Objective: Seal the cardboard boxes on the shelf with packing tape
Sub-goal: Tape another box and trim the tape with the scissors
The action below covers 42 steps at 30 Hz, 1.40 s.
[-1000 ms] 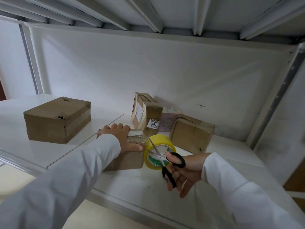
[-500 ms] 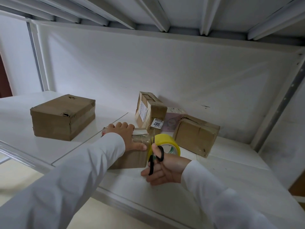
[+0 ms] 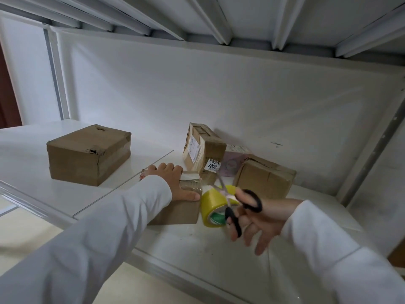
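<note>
Glossy yellow tape roll (image 3: 213,204) beside matte cardboard box (image 3: 179,212).

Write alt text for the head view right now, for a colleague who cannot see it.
A person's left hand presses down on a small brown cardboard box on a white metal shelf, while the right hand holds black-handled scissors by a yellow roll of packing tape. More cardboard boxes sit behind.
</note>
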{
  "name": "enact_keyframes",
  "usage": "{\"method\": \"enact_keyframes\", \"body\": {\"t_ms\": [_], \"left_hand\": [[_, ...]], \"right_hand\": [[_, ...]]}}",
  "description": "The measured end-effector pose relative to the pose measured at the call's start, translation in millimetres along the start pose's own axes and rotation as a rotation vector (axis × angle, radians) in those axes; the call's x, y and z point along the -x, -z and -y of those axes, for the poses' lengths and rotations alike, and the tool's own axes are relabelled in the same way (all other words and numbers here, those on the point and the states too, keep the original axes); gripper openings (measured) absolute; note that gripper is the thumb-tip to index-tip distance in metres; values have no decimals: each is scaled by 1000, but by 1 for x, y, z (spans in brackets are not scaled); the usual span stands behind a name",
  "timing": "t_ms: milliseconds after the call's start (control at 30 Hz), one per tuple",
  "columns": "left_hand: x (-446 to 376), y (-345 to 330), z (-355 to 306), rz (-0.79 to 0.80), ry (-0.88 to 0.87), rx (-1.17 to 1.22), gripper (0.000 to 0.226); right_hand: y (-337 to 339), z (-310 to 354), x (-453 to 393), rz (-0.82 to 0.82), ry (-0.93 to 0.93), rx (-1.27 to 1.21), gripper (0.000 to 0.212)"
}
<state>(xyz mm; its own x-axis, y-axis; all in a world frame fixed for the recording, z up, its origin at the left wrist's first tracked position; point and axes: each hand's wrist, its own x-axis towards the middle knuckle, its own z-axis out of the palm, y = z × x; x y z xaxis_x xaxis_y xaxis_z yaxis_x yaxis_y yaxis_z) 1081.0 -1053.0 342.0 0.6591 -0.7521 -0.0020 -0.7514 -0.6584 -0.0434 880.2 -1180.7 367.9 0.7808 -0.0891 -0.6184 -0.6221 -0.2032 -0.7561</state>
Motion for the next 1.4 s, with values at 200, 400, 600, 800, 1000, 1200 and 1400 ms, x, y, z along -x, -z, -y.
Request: {"method": "enact_keyframes", "body": {"t_ms": [200,400,600,800,1000,1200,1400], "left_hand": [[-4,14,-11,153,165,109,111],[-7,16,-47,156,357,168,98],[-13,12,-50,189,272,187,82],[-20,13,-46,190,166,198,77],[-20,-2,-26,58,-133,36,90],[-19,-8,-20,-66,-263,-60,87],[-11,-5,-20,-39,-228,0,86]], "right_hand": [[39,-6,12,-375,105,-345,78],[41,-47,-32,-850,-221,361,48],[51,-38,-47,-860,-149,444,45],[60,-14,-52,-817,320,749,73],[56,-6,-58,-722,233,939,79],[50,5,-51,-743,176,1069,68],[49,4,-47,-778,137,1062,66]]}}
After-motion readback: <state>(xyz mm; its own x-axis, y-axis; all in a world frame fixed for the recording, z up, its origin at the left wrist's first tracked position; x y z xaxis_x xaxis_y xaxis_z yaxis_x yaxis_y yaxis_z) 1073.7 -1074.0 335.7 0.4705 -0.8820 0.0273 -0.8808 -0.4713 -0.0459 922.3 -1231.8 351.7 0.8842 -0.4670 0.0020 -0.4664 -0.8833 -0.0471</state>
